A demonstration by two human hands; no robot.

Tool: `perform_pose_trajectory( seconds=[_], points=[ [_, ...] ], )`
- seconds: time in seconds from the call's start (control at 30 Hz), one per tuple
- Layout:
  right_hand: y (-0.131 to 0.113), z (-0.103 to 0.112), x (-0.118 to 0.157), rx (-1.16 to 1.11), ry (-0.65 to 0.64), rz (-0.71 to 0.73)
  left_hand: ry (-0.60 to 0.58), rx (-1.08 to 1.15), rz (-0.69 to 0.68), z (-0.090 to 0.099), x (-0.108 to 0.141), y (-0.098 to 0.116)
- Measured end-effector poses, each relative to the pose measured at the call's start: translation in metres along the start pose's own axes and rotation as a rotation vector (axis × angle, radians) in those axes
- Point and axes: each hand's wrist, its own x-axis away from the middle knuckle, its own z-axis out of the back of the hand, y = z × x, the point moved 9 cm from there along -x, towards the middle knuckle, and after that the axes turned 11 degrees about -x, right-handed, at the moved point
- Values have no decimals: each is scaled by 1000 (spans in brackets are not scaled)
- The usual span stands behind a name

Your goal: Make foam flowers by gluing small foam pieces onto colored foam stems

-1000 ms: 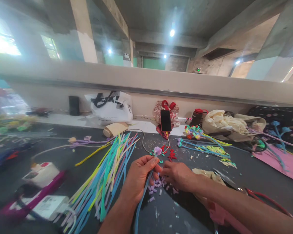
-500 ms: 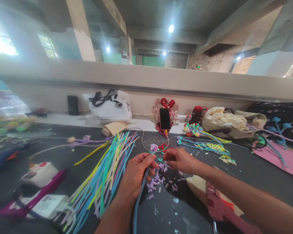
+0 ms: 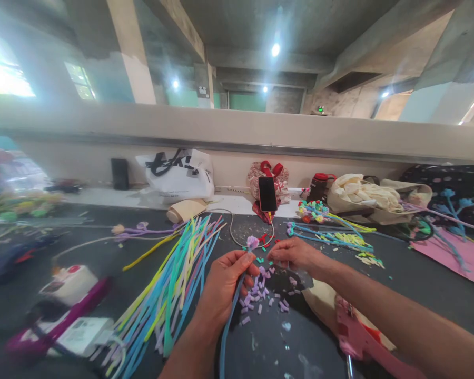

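My left hand (image 3: pixel 231 273) pinches the top of a blue stem (image 3: pixel 226 337), just below a small lilac flower head (image 3: pixel 252 242). My right hand (image 3: pixel 294 255) is a little to the right of the flower, thumb and fingers pressed together; whatever they hold is too small to name. Cut lilac pieces (image 3: pixel 256 295) lie scattered on the dark table below and between both hands. A few green and red bits (image 3: pixel 265 240) lie behind them. Left of my left hand is a bundle of coloured pipe cleaners (image 3: pixel 174 284).
A phone (image 3: pixel 267 193) leans against a patterned bag at the back, its cable looping over the table (image 3: pixel 403 305). A pink glue gun (image 3: pixel 359 337) lies under my right forearm. A white bag (image 3: pixel 177 176) stands behind; a purple object and white boxes (image 3: pixel 79 334) are at left.
My right hand has shifted slightly right and its fingers are drawn closer together. The view has moved a little; my left hand still grips the stem.
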Motion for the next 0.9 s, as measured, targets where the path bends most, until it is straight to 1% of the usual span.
perform_pose_trajectory(
  seconds=[0.1,0.2,0.37,0.47,0.53,0.63,0.7,0.9],
  points=[
    [1,-1,-1,53,10,18,18,-14,-4,3,0,2],
    [-1,-6,-2,153,-1,84,22,-27,-22,4,0,5],
    [-9,-27,5,393,-82,248,2,-19,-38,2,0,4],
    [-6,-39,7,499,-117,283,-9,-5,-45,2,0,3],
    [-3,-41,5,533,-110,278,-4,-4,-44,2,-1,2],
    [-2,-35,1,520,-72,253,-1,-9,-46,2,-1,3],
    [-1,-28,-1,467,-49,227,-3,-5,-43,1,-1,4],
    [7,-17,-2,149,-63,80,14,-6,-13,1,1,4]
  ],
)
